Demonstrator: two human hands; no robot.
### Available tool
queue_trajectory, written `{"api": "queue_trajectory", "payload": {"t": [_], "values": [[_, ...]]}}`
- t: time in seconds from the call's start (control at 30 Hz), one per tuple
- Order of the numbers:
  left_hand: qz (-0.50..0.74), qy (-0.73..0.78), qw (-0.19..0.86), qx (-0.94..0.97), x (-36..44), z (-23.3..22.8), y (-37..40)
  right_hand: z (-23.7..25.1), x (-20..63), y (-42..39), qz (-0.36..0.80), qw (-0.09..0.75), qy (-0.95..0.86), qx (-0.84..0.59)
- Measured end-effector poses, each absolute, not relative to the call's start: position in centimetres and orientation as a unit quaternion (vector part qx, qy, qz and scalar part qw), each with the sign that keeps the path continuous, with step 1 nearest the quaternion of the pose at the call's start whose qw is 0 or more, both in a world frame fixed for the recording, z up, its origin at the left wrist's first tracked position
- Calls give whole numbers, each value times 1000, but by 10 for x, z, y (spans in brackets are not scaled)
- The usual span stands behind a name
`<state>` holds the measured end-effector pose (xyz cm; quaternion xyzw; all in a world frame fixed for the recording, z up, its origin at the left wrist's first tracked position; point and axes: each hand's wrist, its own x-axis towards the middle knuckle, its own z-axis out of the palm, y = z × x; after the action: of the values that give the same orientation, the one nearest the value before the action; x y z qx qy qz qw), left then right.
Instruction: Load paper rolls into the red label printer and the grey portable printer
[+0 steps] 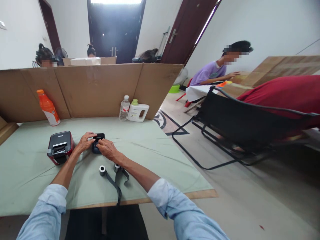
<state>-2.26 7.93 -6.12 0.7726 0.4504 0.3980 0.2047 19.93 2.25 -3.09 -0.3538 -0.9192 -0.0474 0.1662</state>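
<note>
Head view: left hand (85, 141) and right hand (107, 147) both grasp a black cartridge (98, 142) mid-tabletop (155, 150); label printer (60, 147) lettering unreadable.

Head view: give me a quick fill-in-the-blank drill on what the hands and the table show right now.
Both hands, left hand and right hand, rest on a small ___ device.
The red-and-black machine sits to the ___ of the hands.
Near the table edge lie ___ small spools with dark ribbon.
The bottle by the cardboard wall is ___.

Missing words: black; left; two; orange
</note>
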Motion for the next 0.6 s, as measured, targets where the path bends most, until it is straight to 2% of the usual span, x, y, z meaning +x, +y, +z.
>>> {"api": "queue_trajectory", "payload": {"t": [0.3, 0.43, 0.53, 0.6], "values": [[329, 492, 155, 791, -22, -70, 61, -39, 204, 24, -29, 198, -923, -330], [319, 497, 161, 790, -20, -70, 48, -47, 220, 31, 13, 258, -911, -322], [316, 502, 174, 786, -19, -71, 40, -57, 234, 43, 43, 316, -871, -375], [316, 505, 177, 783, -18, -70, 35, -64, 242, 50, 78, 324, -854, -401]]}}
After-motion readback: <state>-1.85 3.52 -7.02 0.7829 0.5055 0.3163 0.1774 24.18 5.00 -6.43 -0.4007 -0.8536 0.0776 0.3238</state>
